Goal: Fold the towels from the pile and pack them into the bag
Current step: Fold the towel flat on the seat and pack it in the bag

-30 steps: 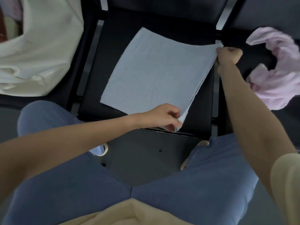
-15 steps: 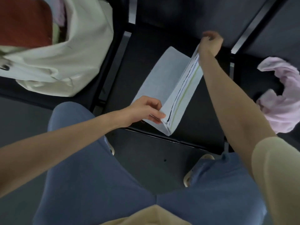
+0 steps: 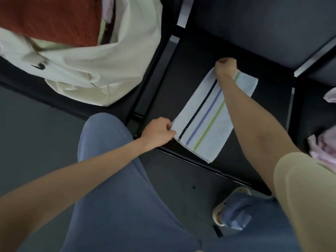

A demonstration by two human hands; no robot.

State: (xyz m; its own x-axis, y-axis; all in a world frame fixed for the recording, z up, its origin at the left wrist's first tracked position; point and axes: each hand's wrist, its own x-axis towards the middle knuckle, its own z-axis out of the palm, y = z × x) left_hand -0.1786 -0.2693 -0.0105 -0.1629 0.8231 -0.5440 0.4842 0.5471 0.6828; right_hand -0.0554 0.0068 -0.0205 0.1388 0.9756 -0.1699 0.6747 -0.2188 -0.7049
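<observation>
A pale blue towel [image 3: 209, 128] with dark, blue and green stripes lies folded into a long strip on the black chair seat [image 3: 263, 124]. My left hand [image 3: 158, 132] pinches its near left corner. My right hand [image 3: 225, 67] grips the far left corner with curled fingers. A cream fabric bag [image 3: 101, 70] stands on the seat to the left, with a rust-red towel [image 3: 52, 19] inside it. Crumpled pink towels [image 3: 323, 148] lie on the seat at the right edge.
Black chair frames and gaps run between the seats [image 3: 138, 115]. My knees in blue trousers [image 3: 109, 179] and a slippered foot [image 3: 231, 210] are over the dark floor in front of the seats.
The flat towel was folded over from right to left into a narrow strip, striped side up. Both hands carried its right edge across to the left. The view shifted left, showing more of the bag.
</observation>
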